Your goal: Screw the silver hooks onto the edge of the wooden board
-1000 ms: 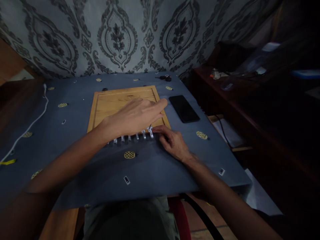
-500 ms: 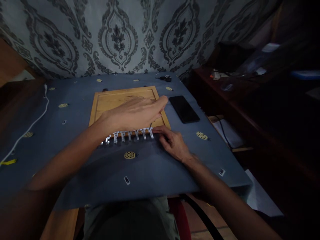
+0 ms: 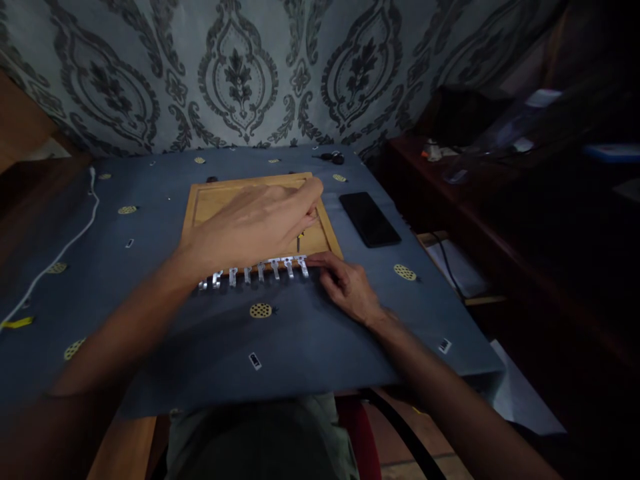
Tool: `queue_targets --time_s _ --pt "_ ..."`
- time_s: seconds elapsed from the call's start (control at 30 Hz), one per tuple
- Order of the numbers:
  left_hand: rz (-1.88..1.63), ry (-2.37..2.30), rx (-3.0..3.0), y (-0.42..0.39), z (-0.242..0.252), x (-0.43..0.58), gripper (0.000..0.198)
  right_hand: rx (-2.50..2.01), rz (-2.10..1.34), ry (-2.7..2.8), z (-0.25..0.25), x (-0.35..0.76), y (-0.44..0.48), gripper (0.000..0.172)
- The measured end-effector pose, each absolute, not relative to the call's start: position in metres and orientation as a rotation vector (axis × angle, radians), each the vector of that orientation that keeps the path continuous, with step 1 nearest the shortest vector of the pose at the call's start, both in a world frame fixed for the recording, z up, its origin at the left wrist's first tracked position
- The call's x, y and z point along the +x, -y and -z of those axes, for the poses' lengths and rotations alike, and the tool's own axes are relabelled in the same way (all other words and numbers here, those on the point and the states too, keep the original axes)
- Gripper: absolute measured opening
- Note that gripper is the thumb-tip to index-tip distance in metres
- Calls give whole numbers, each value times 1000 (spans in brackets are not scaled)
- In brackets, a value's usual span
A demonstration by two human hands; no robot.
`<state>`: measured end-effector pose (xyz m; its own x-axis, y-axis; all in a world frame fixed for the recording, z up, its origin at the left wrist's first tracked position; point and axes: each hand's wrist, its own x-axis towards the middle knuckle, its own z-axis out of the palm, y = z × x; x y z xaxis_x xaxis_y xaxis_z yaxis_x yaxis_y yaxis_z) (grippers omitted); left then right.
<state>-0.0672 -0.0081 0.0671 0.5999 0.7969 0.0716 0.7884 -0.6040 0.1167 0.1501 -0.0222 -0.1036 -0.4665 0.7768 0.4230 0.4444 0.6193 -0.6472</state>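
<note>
A pale wooden board (image 3: 214, 193) with a raised rim lies on the cloth-covered table. Along its near edge runs a metal hook rail (image 3: 275, 265), with several shiny hooks pointing toward me. My left hand (image 3: 265, 213) is closed above the board, around what looks like a small screwdriver (image 3: 299, 243). Only its thin dark shaft and a yellow part show below my fingers; the handle is hidden. The shaft points down, just above the rail's right end. My right hand (image 3: 350, 287) has its fingertips at that end of the rail, the other fingers curled in.
Right of the board lies a black phone (image 3: 369, 219). Keys (image 3: 332, 158) sit near the table's back edge. A white cable (image 3: 75, 237) runs down the left side, by a small yellow item (image 3: 19, 323). A dark red cabinet (image 3: 420, 157) with a plastic bottle stands at right.
My left hand has moved slightly up and left with the screwdriver; its shaft, earlier at the rail, now shows more and sits above it. The right hand stays at the rail's end.
</note>
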Motion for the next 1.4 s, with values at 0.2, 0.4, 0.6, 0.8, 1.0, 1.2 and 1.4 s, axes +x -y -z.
queue_targets --time_s 0.2,0.4,0.6,0.8,1.0,1.2,1.4 --pt "-173 -1312 2776 7 -55 -66 14 -997 -618 2127 103 151 22 41" --pt "-205 -1320 2795 9 -52 -69 15 -960 -585 2119 105 151 22 39" --pt "-512 -1380 2792 21 -49 -92 10 -974 -596 2118 105 152 23 39" --pt "-763 -1370 2657 43 -46 -125 12 -1026 -603 2107 103 151 24 36" --pt "-894 -1437 2585 66 -35 -155 14 -1085 -610 2093 102 151 25 32" --pt "-953 -1474 2498 78 -25 -171 9 -1113 -605 2089 100 149 26 30" --pt "-1024 -1538 2463 78 -19 -170 6 -1097 -599 2093 99 148 26 33"
